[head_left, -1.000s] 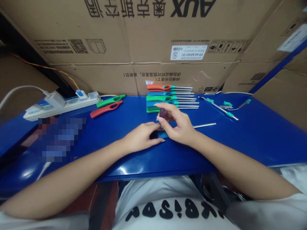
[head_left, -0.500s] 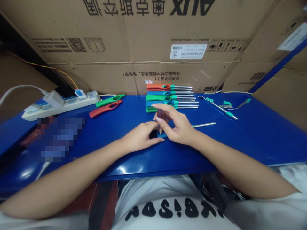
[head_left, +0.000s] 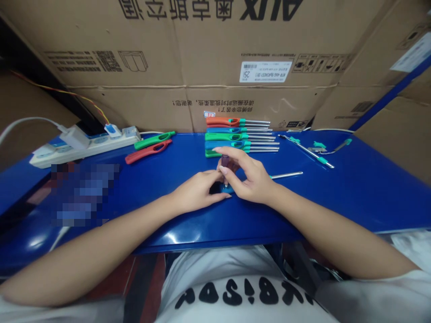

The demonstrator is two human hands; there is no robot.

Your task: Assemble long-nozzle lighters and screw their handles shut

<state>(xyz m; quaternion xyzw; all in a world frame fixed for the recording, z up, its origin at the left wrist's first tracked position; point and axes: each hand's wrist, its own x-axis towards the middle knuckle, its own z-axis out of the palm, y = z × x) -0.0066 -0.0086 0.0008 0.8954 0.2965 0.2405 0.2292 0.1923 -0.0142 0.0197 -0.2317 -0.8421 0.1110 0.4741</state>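
Observation:
A long-nosed gas lighter with a blue handle (head_left: 228,190) lies flat on the table, mostly covered by my hands. Its metal tube (head_left: 288,175) sticks out to the right past my right wrist. My left hand (head_left: 198,190) is closed around the handle and steadies it from the left. Between the thumb and fingers of my right hand (head_left: 251,177) stands a small screwdriver (head_left: 225,160) with a dark purple grip, upright, its shaft pointing down at the blue handle. Where its tip meets the handle is hidden by my fingers.
Behind my hands lies a row of several assembled lighters (head_left: 224,137). Green (head_left: 153,141) and red (head_left: 148,152) handle shells rest left, near a power strip (head_left: 90,148). Loose metal tubes (head_left: 311,154) lie right. A cardboard wall (head_left: 151,89) closes off the back of the blue table (head_left: 353,193).

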